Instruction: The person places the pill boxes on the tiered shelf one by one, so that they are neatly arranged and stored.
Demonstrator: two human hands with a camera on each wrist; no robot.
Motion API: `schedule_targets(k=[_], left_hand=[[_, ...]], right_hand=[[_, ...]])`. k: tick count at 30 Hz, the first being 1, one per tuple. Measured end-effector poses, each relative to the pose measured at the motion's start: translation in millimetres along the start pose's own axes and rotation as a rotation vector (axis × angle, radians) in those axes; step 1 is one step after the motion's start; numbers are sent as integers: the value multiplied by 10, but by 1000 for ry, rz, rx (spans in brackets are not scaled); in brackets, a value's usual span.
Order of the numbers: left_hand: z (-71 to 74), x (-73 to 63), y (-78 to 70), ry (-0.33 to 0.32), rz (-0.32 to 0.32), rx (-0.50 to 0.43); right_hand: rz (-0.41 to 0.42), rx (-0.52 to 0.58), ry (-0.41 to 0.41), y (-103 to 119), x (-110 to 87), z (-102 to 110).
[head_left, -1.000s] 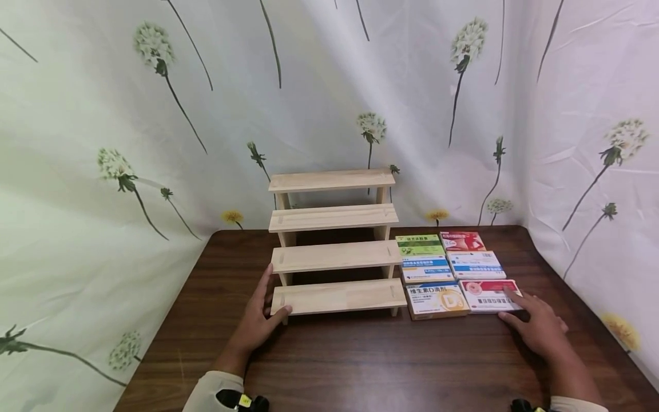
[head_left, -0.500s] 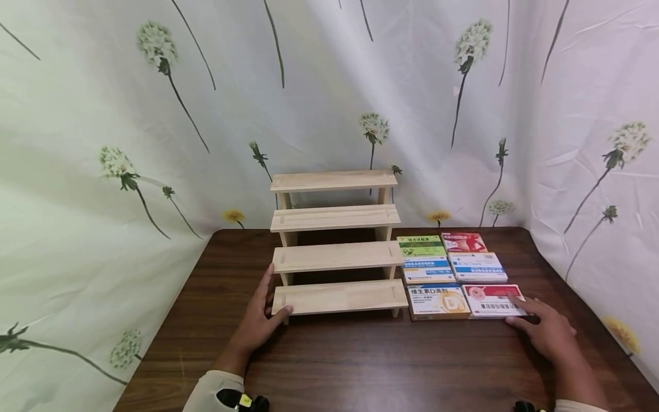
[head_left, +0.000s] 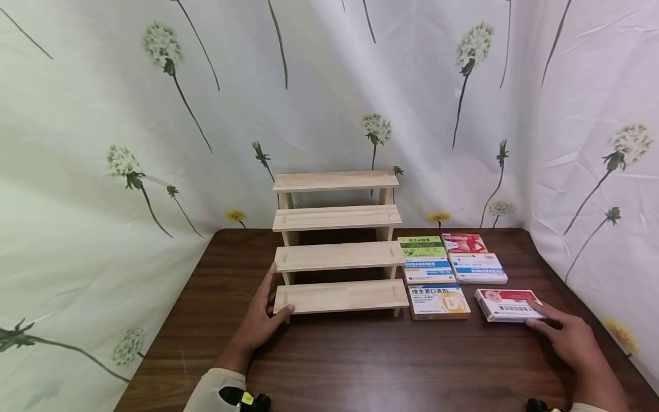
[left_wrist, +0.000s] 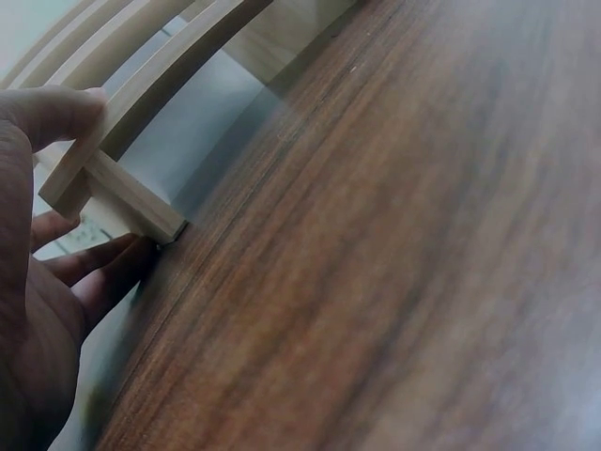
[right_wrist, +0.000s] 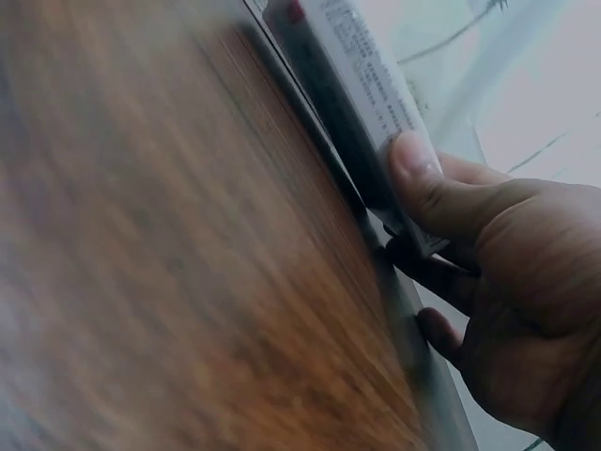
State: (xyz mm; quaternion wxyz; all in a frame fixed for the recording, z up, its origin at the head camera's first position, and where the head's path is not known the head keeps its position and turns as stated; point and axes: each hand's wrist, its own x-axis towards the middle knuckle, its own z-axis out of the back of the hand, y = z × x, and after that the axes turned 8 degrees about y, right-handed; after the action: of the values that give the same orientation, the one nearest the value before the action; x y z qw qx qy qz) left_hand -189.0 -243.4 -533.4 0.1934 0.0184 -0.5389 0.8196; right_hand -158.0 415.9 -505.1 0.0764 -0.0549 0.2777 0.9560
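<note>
A four-step wooden display rack (head_left: pixel 340 257) stands at the middle of the table. At its left end my left hand (head_left: pixel 257 320) holds the lowest step, with the thumb on its front corner and the fingers along the side. In the left wrist view that thumb lies on the board (left_wrist: pixel 164 80) and the other fingers reach beside the leg. My right hand (head_left: pixel 568 337) pinches a red-and-white medicine box (head_left: pixel 507 306) by its right end. The right wrist view has the box (right_wrist: pixel 352 85) tilted near the tabletop, thumb on its near side.
Right of the rack lie several other medicine boxes: a vitamin D box (head_left: pixel 439 302), a blue-and-white one (head_left: pixel 479 268), another blue-striped box (head_left: pixel 428 270), a green one (head_left: pixel 422 246) and a red one (head_left: pixel 463 242). A dandelion-print curtain (head_left: pixel 329 103) hangs behind the brown wooden table (head_left: pixel 360 360).
My right hand has drawn the red-and-white medicine box right and toward me, opening a gap beside the vitamin D box. My left hand has stayed at the rack.
</note>
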Motion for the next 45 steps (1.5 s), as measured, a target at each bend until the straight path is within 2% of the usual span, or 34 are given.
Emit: schedule_targets(k=[10, 17, 23, 27, 33, 40, 45], left_hand=[[-2, 12, 3, -2, -3, 22], [-6, 0, -12, -3, -20, 15], [-11, -10, -13, -8, -11, 19], [-15, -21, -11, -9, -10, 18], [-20, -21, -28, -5, -15, 16], [-14, -13, -25, -4, -12, 14], [-14, -9, -11, -4, -11, 18]], right_hand=[[-44, 55, 1, 35, -6, 42], [11, 38, -76, 87, -35, 47], [40, 39, -132, 162, -70, 86], [60, 64, -169, 249, -102, 123], [55, 67, -177, 427, -125, 211], [151, 34, -260, 637, -95, 222], [171, 56, -290, 826, -52, 247]])
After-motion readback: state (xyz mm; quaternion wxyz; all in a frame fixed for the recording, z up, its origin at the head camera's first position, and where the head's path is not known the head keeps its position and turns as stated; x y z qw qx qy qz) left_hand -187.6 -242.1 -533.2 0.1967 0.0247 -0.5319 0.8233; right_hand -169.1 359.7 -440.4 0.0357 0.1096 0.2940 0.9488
